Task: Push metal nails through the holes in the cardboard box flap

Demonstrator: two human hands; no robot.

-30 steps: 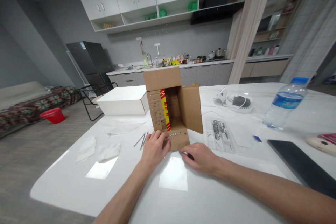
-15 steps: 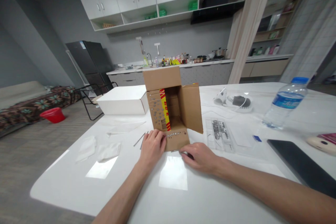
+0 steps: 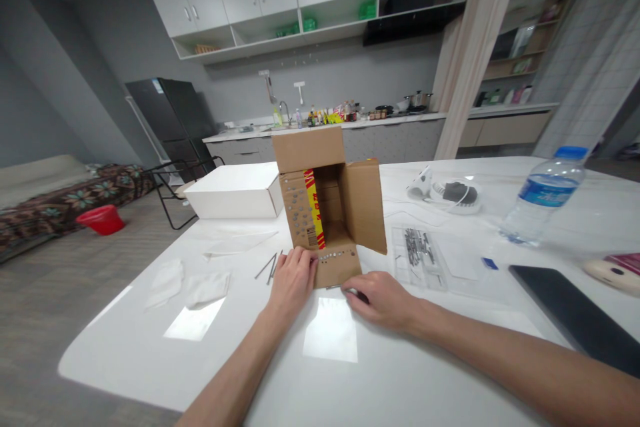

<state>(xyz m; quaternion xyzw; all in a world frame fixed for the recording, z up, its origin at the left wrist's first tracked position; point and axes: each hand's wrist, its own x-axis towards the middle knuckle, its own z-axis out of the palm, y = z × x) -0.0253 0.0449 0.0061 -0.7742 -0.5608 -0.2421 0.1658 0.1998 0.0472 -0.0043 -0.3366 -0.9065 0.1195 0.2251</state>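
"Left hand [image 3: 291,278] has slid leftward since the first frame, baring more front flap [image 3: 337,272]; right hand [image 3: 377,297] has barely stirred."

"Which step?"

"Handling that flap, I'd judge; next calls for keeping it steady. Its cardboard box [image 3: 295,213] stands open on the counter [image 3: 225,360], just beyond both hands."

"Fingers?"

"Bent, left at the flap's left edge, right by a thin metal rod [image 3: 333,287]. Whether either grips, I can't tell. Forearms angle inward."
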